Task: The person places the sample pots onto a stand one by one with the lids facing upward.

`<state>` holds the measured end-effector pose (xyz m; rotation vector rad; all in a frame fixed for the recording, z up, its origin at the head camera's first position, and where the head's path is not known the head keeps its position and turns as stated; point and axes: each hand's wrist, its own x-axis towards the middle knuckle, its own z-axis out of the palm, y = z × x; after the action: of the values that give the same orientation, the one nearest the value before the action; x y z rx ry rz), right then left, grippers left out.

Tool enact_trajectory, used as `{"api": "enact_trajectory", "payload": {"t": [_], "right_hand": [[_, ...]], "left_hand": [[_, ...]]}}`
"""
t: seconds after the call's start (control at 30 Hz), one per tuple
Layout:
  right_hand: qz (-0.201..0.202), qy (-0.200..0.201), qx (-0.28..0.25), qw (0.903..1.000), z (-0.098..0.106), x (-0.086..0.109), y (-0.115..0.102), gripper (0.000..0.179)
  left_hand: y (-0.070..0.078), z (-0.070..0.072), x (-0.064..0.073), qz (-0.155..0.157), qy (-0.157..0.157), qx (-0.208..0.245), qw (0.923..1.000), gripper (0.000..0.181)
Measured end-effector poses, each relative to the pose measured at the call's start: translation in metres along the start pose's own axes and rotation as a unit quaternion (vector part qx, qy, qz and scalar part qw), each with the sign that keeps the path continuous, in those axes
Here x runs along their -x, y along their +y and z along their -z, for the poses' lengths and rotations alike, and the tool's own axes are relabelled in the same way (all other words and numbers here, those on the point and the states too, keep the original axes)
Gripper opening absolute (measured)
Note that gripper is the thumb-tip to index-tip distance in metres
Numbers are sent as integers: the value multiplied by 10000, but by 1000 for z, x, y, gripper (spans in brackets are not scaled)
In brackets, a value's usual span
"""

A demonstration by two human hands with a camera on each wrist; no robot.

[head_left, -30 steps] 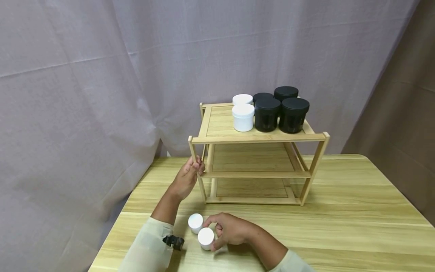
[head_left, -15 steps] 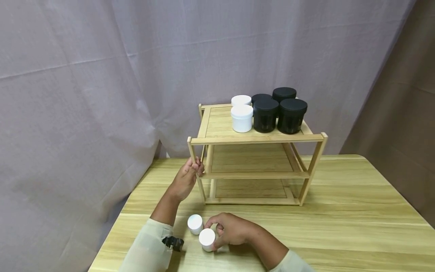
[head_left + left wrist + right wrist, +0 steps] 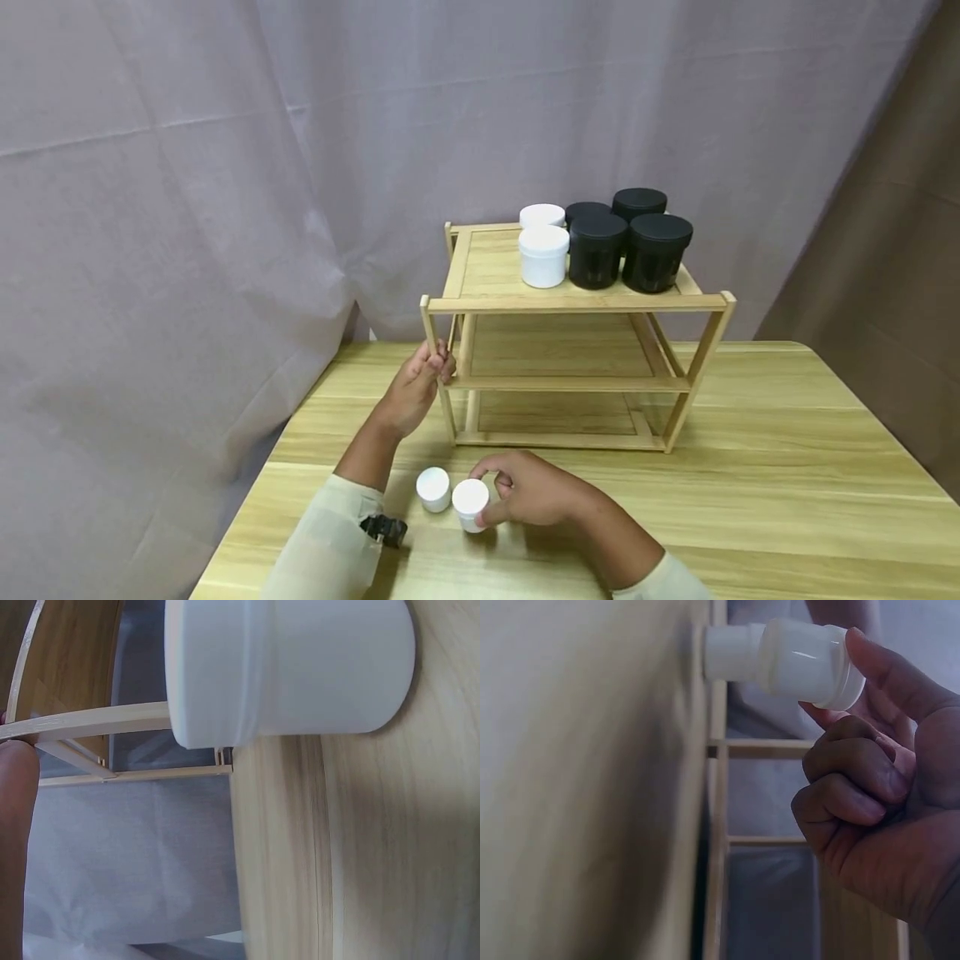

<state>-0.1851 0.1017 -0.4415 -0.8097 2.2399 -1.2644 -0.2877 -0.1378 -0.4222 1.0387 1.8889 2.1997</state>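
My right hand (image 3: 532, 492) pinches a small white jar (image 3: 471, 502) by its lid between thumb and index finger. In the right wrist view this held jar (image 3: 806, 664) hangs clear of the tabletop, its other fingers curled into the palm. A second small white jar (image 3: 433, 490) stands on the table just left of it; up close this jar (image 3: 315, 667) fills the top of the left wrist view. My left hand (image 3: 412, 387) grips the front left post of a wooden two-tier rack (image 3: 570, 384).
On the rack's top stand two larger white jars (image 3: 543, 258) at left and several black jars (image 3: 597, 254) to their right. The wooden table (image 3: 765, 467) extends rightward. A grey curtain (image 3: 375, 150) hangs behind.
The right hand has lifted the small white jar and carried it slightly to the right and away from me. The left hand keeps its grip on the rack post.
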Motion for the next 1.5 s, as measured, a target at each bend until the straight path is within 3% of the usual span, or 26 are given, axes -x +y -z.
{"api": "enact_trajectory", "payload": {"t": [0.47, 0.97, 1.5], "right_hand": [[400, 489, 193, 9978, 38, 25, -28, 40], [331, 946, 358, 9943, 73, 46, -65, 47], [338, 704, 714, 9944, 112, 53, -119, 42]], "left_hand": [[-1, -3, -1, -18, 44, -11, 10000, 35], [-3, -5, -2, 20, 94, -19, 10000, 36], [-1, -3, 1, -8, 154, -10, 9999, 31]]}}
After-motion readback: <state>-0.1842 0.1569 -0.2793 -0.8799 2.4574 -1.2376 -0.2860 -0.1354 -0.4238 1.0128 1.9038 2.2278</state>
